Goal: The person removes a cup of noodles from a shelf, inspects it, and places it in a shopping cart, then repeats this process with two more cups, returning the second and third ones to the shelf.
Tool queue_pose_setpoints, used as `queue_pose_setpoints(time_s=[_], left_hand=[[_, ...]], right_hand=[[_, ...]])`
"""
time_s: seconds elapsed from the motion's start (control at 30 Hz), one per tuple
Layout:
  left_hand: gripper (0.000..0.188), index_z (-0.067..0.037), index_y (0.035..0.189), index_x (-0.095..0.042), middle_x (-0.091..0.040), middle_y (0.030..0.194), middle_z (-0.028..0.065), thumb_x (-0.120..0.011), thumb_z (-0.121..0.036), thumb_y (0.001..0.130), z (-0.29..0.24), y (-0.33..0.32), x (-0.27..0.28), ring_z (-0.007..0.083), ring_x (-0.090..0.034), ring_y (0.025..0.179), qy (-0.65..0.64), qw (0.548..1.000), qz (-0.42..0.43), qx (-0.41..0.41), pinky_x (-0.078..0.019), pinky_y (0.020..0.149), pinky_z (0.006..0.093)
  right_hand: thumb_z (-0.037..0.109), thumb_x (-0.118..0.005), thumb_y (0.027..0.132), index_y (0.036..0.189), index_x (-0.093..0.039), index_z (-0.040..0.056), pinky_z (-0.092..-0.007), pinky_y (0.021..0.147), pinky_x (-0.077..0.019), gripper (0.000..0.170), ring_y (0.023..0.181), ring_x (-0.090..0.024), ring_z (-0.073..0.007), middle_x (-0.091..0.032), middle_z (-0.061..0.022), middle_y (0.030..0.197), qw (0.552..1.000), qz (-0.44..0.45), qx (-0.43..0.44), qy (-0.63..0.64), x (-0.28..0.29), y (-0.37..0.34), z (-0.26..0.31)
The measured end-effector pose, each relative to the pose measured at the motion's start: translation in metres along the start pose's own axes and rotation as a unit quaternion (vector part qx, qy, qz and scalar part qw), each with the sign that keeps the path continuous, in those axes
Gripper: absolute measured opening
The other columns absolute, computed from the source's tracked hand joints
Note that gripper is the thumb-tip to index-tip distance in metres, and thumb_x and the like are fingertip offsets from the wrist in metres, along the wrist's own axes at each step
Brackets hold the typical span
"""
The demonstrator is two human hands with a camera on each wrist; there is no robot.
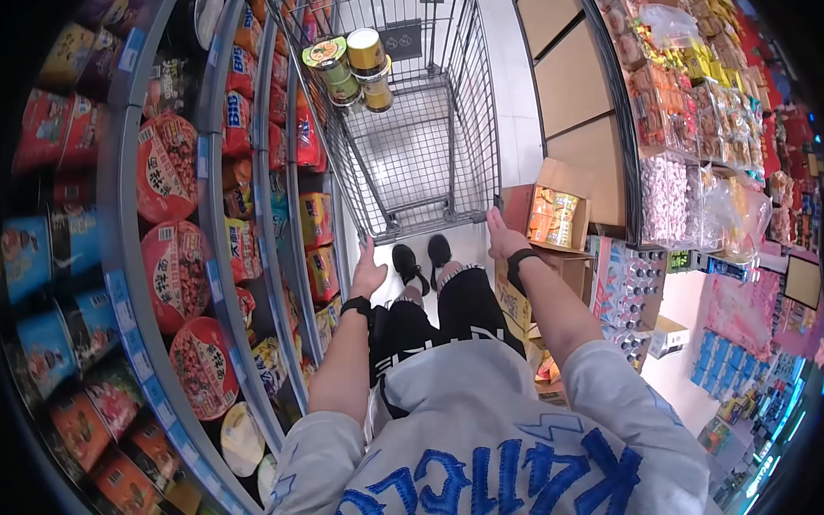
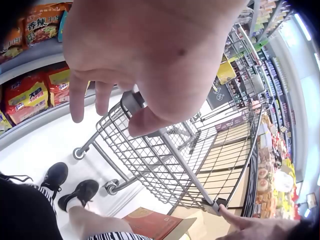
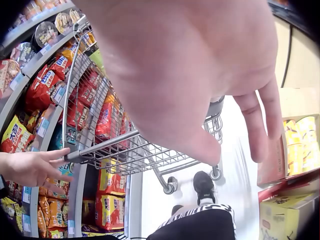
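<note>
A grey wire shopping cart [image 1: 426, 228] stands in front of me. My left hand [image 1: 367, 277] is at the left end of its handle, fingers straight and spread, touching the corner piece. At the opposite end, my right hand [image 1: 504, 240] touches the other corner with extended fingers; neither hand curls round the bar. In the left wrist view, the left palm [image 2: 150, 60] covers part of the handle. The right palm [image 3: 190, 75] hides the near handle end in the right wrist view. Inside the cart sit a green-lidded tub [image 1: 337, 82] and yellow containers [image 1: 366, 52] grouped at the left side.
Shelves with red noodle bowls [image 1: 169, 168] and bagged noodles [image 1: 316, 219] line the left. To the right are an opened carton [image 1: 556, 218], stacked bottles [image 1: 627, 295] and a display of packaged snacks [image 1: 669, 199]. My shoes [image 1: 440, 249] are close behind the cart.
</note>
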State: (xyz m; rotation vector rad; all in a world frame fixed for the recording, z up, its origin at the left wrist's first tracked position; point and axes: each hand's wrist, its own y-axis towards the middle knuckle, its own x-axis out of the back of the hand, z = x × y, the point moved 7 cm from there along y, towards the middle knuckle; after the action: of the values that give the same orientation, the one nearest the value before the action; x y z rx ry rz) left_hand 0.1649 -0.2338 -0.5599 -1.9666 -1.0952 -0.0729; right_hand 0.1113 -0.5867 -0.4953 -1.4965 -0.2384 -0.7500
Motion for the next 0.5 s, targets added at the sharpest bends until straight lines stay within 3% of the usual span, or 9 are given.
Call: queue_pose_setpoints(time_s=[0.2,0.3,0.4,0.5], left_hand=[[0.093,-0.020,0.159,-0.009,-0.010,0.162,0.0246,-0.059,-0.016,0.081,0.029,-0.034,-0.013,0.0396,-0.028,0.144,-0.006,0.999,-0.008,0.044,-0.0303,0.117,0.0362],[0.092,-0.020,0.159,-0.009,-0.009,0.162,0.0230,-0.059,-0.016,0.081,0.041,-0.051,-0.019,0.0386,-0.028,0.145,0.035,0.998,-0.033,0.033,-0.0304,0.117,0.0356],[0.092,-0.021,0.159,-0.009,-0.009,0.162,0.0231,-0.059,-0.016,0.081,0.052,-0.084,-0.028,0.0389,-0.028,0.144,0.028,0.997,-0.032,0.057,-0.0306,0.117,0.0358],[0.087,-0.013,0.159,-0.008,-0.009,0.163,0.0239,-0.059,-0.014,0.089,0.072,-0.097,-0.040,0.0316,-0.015,0.151,-0.038,0.998,-0.039,0.041,-0.0188,0.120,0.0330]], right_hand=[[0.014,-0.058,0.079,0.157,-0.003,0.0056,-0.0474,0.098,-0.0496,0.096,0.120,-0.060,-0.0349,0.001,-0.0119,0.166,0.999,-0.029,0.021,0.007,-0.048,-0.012,-0.001],[0.013,-0.058,0.078,0.157,-0.005,0.0050,-0.0479,0.097,-0.0497,0.095,0.120,-0.059,-0.0363,-0.001,-0.0131,0.165,0.995,-0.031,0.012,-0.094,-0.079,-0.016,-0.002],[0.011,-0.060,0.077,0.156,-0.005,0.0036,-0.0478,0.097,-0.0493,0.097,0.121,-0.058,-0.0373,-0.001,-0.0146,0.165,0.998,-0.031,0.050,0.034,-0.095,-0.051,0.002],[0.012,-0.060,0.077,0.156,-0.003,0.0036,-0.0483,0.097,-0.0493,0.098,0.120,-0.058,-0.0377,-0.001,-0.0149,0.165,0.995,-0.055,0.069,0.036,-0.127,-0.063,0.001]])
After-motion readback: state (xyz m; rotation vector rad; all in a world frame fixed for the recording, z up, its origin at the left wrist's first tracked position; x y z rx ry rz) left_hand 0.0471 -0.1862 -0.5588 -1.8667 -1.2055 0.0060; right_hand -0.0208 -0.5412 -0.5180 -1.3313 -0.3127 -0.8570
